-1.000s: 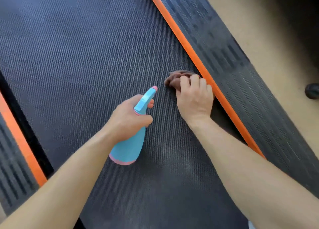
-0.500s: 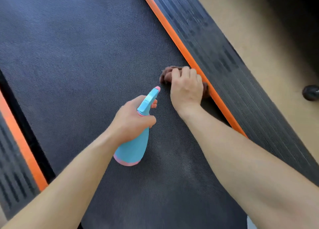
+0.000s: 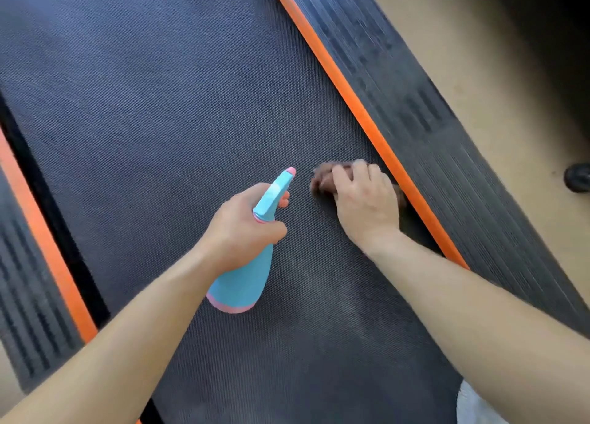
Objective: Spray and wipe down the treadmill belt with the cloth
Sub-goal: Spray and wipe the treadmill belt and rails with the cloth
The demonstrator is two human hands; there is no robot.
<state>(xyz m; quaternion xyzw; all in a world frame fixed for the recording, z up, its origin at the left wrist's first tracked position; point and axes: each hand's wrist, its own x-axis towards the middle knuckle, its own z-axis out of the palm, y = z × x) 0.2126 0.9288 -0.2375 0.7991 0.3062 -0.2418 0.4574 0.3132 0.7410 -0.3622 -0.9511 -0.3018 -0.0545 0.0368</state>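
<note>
The dark textured treadmill belt fills most of the view. My left hand grips a light blue spray bottle with a pink base and pink nozzle tip, held just above the belt and pointing up and right. My right hand lies on a brown cloth, pressing it onto the belt close to the right orange stripe. Most of the cloth is hidden under the hand, and its visible edge is blurred.
Orange stripes run along both sides of the belt, with black ribbed side rails outside them. Tan floor lies to the right, with a dark round object on it at the right edge.
My right hand slid the cloth away along the belt next to the right orange stripe, then back a little towards me. My left hand and the bottle stayed nearly still.
</note>
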